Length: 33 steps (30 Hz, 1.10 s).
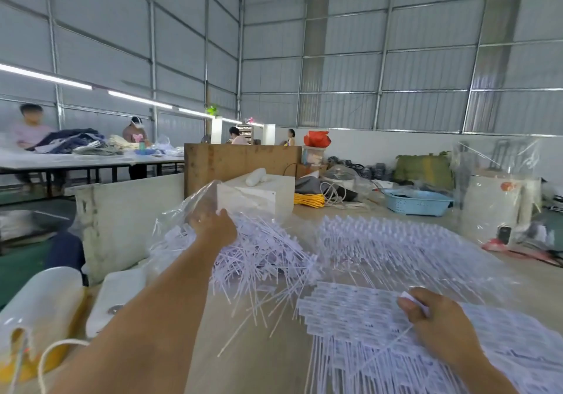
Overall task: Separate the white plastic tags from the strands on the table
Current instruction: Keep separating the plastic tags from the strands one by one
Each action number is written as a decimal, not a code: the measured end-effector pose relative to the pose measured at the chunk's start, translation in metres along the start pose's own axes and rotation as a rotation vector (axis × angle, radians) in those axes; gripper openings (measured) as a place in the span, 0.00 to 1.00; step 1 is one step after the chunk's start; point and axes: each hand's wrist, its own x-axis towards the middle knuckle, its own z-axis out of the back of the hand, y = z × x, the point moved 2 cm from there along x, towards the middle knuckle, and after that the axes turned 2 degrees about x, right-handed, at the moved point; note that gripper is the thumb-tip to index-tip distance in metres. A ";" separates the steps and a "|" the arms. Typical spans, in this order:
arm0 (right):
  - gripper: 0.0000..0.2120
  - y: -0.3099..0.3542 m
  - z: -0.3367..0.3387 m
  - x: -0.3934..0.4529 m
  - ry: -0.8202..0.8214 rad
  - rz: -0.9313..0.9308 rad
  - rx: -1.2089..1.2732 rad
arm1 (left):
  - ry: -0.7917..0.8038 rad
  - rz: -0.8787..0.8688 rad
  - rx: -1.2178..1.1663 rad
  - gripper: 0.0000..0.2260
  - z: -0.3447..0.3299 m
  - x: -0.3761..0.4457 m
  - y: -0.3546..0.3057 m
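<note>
Our left hand (213, 226) grips a clear bag (195, 207) over loose strands (256, 259) (far left). Our right hand (435, 317) pinches a white tag (409, 297) on the desk (259, 357).

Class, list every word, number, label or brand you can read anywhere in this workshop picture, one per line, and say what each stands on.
No text can be read with confidence.
White plastic tags near the right hand: faint rows of print, too small and blurred to read.
Dark device on the table at far right: any marking too small to tell.
Blue basket, white box: no lettering visible.
</note>
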 end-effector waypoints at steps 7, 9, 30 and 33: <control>0.13 -0.002 0.000 0.001 -0.018 0.033 0.033 | 0.131 -0.019 0.363 0.29 0.022 -0.031 -0.024; 0.10 0.000 0.002 0.001 -0.018 0.062 0.035 | 0.136 -0.044 0.510 0.18 0.041 -0.050 -0.043; 0.15 -0.005 0.008 0.007 0.013 0.172 0.157 | 0.516 -0.476 -1.112 0.14 -0.078 -0.218 -0.162; 0.12 -0.011 0.007 0.006 0.059 0.182 0.136 | 0.610 -0.399 -1.207 0.11 -0.078 -0.221 -0.158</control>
